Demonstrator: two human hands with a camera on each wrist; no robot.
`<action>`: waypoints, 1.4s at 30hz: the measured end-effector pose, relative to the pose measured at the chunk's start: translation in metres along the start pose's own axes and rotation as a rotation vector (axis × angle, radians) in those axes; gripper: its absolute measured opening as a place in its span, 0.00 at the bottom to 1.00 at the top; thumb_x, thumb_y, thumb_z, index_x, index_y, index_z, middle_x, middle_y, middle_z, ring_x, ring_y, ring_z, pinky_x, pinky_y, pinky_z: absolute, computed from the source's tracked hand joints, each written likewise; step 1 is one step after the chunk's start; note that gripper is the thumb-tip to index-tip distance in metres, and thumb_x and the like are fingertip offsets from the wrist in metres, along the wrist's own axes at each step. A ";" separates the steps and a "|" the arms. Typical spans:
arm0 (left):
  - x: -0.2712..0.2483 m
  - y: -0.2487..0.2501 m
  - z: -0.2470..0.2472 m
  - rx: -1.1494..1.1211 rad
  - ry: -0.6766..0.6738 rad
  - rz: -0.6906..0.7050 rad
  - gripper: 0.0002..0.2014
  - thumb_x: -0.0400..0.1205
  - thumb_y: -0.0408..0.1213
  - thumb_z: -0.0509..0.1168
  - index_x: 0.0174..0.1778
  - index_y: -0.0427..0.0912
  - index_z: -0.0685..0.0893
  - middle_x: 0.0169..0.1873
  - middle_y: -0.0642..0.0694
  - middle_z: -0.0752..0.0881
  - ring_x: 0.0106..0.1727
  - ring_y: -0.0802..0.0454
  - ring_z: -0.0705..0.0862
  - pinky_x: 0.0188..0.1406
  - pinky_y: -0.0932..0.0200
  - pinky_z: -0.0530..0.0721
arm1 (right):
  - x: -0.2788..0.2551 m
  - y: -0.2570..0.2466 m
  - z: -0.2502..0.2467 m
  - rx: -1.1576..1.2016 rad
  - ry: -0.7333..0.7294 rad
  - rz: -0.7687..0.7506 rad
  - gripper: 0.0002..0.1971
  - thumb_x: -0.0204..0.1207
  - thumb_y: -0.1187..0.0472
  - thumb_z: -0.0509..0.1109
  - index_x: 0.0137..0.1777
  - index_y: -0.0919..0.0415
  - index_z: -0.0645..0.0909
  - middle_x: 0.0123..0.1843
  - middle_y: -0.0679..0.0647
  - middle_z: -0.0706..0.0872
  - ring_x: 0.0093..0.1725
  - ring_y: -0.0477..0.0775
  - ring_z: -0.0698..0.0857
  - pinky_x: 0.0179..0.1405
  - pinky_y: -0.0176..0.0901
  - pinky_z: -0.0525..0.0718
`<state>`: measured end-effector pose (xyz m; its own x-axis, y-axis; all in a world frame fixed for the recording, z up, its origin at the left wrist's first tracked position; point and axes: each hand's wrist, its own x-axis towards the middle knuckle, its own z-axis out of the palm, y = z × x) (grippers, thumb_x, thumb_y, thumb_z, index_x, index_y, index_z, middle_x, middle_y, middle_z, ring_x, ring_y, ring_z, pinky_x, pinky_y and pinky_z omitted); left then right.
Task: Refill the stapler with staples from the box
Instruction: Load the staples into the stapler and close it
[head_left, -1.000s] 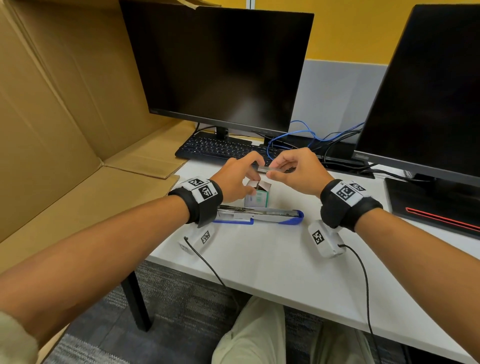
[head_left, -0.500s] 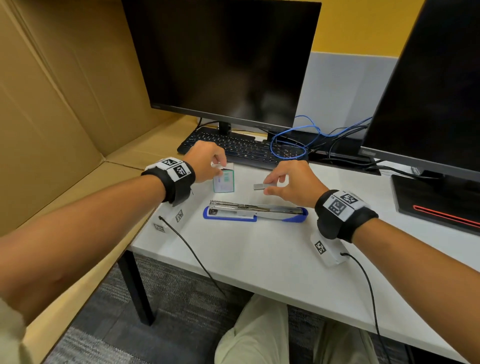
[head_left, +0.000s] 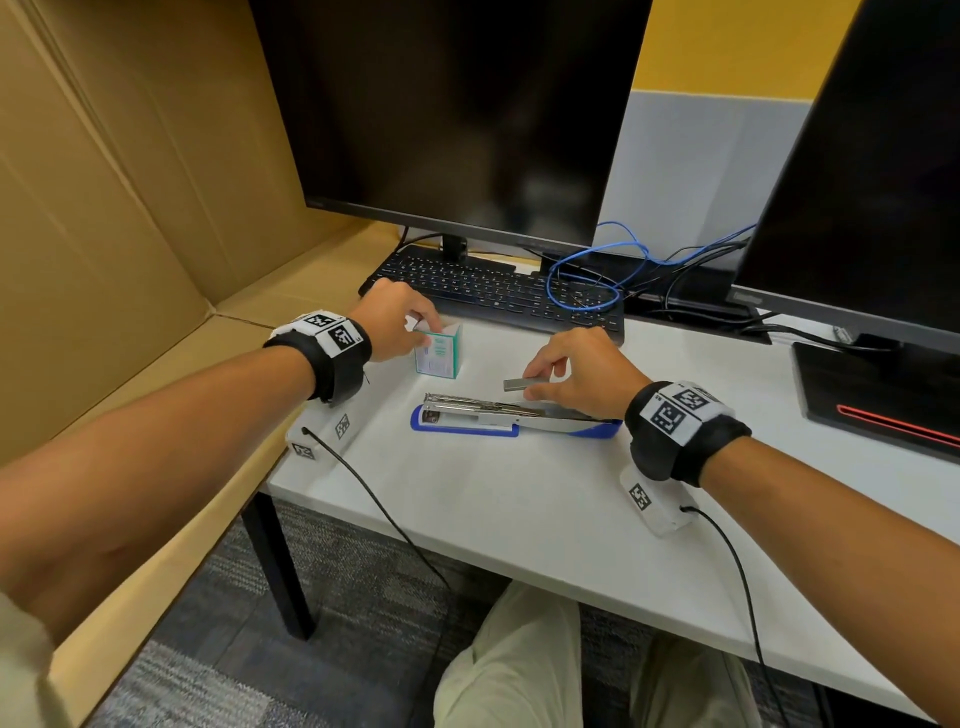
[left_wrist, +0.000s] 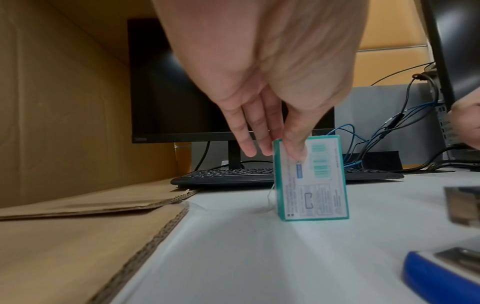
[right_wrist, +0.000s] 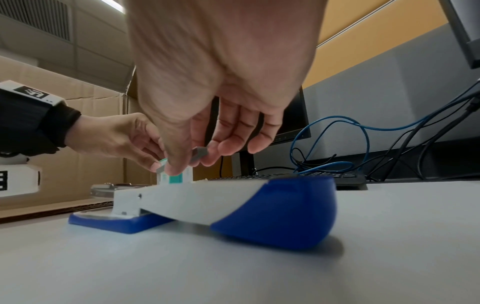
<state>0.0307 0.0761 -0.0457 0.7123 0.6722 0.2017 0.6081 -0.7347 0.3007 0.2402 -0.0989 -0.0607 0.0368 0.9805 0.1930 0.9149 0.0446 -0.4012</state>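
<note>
Right hand pinching staple strip between thumb and fingers, held just above opened stapler lying flat on desk. Left hand gripping top of upright staple box, standing on desk directly beneath its fingertips.

2 monitors, 1 keyboard, 1 stapler

My head camera looks down over both forearms at the white desk. The camera under my left wrist sits low near the desk, facing the staple box close up. The right wrist camera, equally low, faces the stapler; all three views share the box.
</note>
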 end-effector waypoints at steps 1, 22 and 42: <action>-0.001 -0.001 0.000 -0.006 -0.006 0.001 0.08 0.76 0.34 0.75 0.50 0.42 0.92 0.63 0.45 0.88 0.60 0.46 0.83 0.59 0.54 0.86 | 0.000 -0.001 0.000 0.011 -0.006 0.003 0.12 0.71 0.50 0.79 0.51 0.54 0.93 0.44 0.49 0.92 0.45 0.52 0.83 0.47 0.49 0.83; -0.030 0.061 -0.012 -0.057 -0.142 0.264 0.18 0.74 0.48 0.76 0.56 0.45 0.90 0.48 0.51 0.92 0.43 0.62 0.86 0.46 0.69 0.82 | 0.007 -0.019 0.002 0.129 -0.056 -0.006 0.09 0.68 0.51 0.82 0.45 0.53 0.94 0.39 0.49 0.93 0.38 0.44 0.84 0.41 0.39 0.81; -0.049 0.054 0.006 0.086 -0.283 0.184 0.08 0.76 0.34 0.67 0.44 0.41 0.92 0.36 0.47 0.92 0.39 0.49 0.89 0.47 0.55 0.88 | 0.011 -0.037 0.019 -0.102 -0.163 -0.008 0.12 0.64 0.50 0.82 0.47 0.52 0.93 0.37 0.46 0.89 0.41 0.51 0.83 0.52 0.52 0.87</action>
<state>0.0302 0.0029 -0.0447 0.8742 0.4850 -0.0249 0.4796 -0.8542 0.2011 0.1990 -0.0857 -0.0606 -0.0286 0.9986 0.0450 0.9512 0.0410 -0.3059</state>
